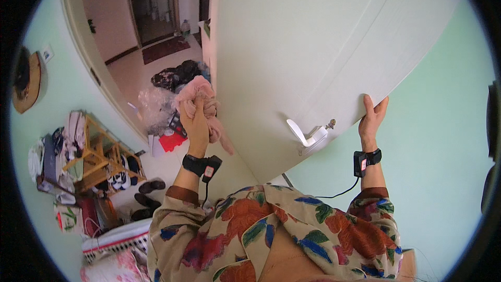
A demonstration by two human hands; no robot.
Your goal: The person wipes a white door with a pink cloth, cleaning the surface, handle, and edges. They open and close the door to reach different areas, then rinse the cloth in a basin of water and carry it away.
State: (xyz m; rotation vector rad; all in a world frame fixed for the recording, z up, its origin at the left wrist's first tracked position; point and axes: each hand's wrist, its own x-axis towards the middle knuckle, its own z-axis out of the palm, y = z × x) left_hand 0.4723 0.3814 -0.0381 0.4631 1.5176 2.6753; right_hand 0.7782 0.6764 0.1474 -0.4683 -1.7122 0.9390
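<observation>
A crumpled pink cloth (201, 90) is bunched in my left hand (195, 125), whose fingers are closed around it; one end of the cloth dangles to the right. My right hand (371, 117) grips the outer edge of a white door (292, 47), thumb on the near face and the other fingers partly hidden behind the edge. Between my hands, lower on the door, is a white lever handle (300, 133) with a metal lock piece (330, 124) beside it. The cloth appears held apart from the handle.
A wooden rack (96, 159) with clothes and shoes stands at the left, with dark shoes (148, 193) on the floor near it. Through the doorway lie black bags (180, 74), clear plastic (155, 105) and a dark red mat (166, 49). A straw hat (28, 83) hangs on the left wall.
</observation>
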